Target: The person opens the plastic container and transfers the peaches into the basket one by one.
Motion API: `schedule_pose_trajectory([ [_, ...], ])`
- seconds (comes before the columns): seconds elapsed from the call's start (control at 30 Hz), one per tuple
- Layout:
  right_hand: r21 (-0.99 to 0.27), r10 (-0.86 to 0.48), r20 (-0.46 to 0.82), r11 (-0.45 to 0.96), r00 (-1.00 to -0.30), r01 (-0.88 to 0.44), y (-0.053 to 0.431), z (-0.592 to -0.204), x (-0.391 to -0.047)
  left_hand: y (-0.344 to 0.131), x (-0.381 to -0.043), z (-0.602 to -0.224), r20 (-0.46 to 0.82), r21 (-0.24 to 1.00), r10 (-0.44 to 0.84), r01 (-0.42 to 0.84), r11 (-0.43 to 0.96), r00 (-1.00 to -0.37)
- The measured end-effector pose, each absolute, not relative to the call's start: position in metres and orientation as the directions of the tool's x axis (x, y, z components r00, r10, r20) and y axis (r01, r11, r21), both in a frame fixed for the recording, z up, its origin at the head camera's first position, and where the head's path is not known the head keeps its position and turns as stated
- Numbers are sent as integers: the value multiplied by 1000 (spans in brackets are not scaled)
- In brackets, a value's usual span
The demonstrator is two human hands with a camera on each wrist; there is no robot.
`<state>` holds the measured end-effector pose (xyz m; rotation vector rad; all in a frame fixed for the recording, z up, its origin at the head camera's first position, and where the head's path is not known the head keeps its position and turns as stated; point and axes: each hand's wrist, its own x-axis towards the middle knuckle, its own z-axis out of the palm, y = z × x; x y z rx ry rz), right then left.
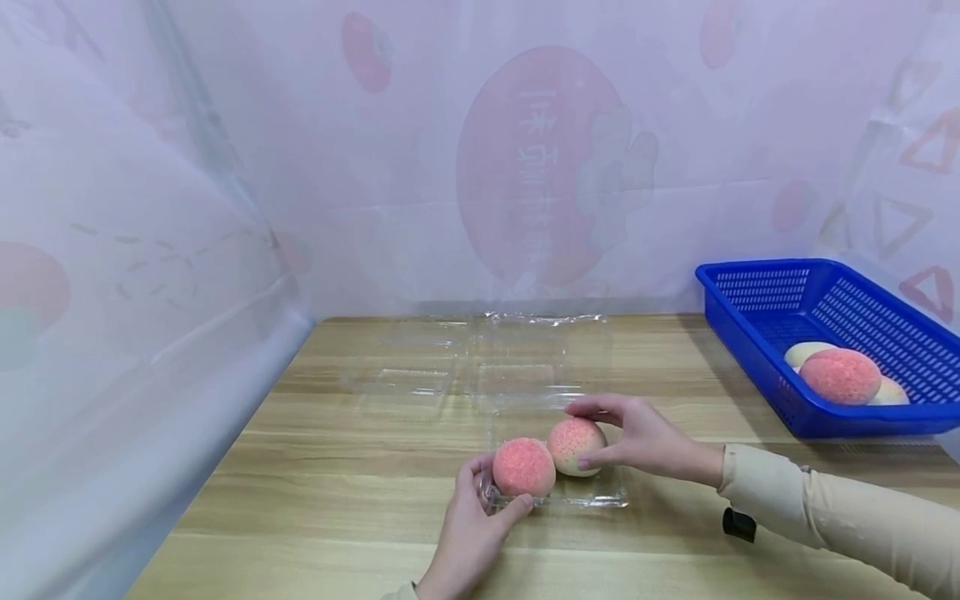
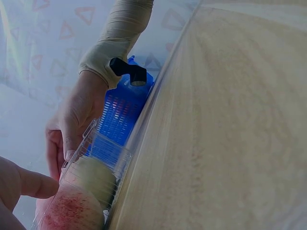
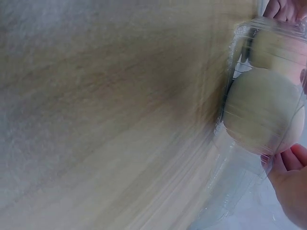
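Two pink-and-cream peaches sit side by side in a clear plastic box on the table. My left hand (image 1: 474, 529) grips the box (image 1: 600, 502) at its front left corner, thumb at the front rim beside the pinker peach (image 1: 522, 467). The paler peach (image 1: 572, 442) is in my right hand (image 1: 641, 437), fingers over its far side and thumb on its near side. Through the clear wall in the right wrist view, the peach (image 3: 261, 108) shows its cream underside above my right fingertips (image 3: 290, 155). In the left wrist view my left thumb (image 2: 41, 186) lies along the rim.
More clear plastic packaging (image 1: 412, 382) lies flat behind the box, toward the back edge of the wooden table (image 1: 315, 500). At the right stands a blue perforated basket (image 1: 738, 333) with several peaches (image 1: 840, 377) in its near end. A printed white sheet (image 1: 375, 208) hangs behind.
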<state>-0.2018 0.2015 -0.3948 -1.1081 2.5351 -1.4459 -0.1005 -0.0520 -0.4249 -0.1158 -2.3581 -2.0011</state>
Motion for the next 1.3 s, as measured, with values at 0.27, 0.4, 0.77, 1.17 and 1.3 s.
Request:
schedule_pose_trajectory([
  [0.27,-743,-626,312,309,-715,-594,199,-395,-205,-53,-100,-423,74,986,23,76,150,-997],
  [0.4,-715,-655,307,320,-690,-622,198,-394,-206,-53,-100,-423,79,985,23,81,152,-997],
  [0.77,-518,-721,307,422,-622,-744,197,-396,-208,-52,-101,-424,93,982,25,96,161,-995],
  [1.17,-495,-734,310,418,-604,-762,198,-394,-209,-52,-101,-425,85,982,31,89,167,-996],
  [1.3,-491,-729,327,412,-601,-767,199,-395,-209,-51,-102,-425,86,982,31,90,168,-996],
])
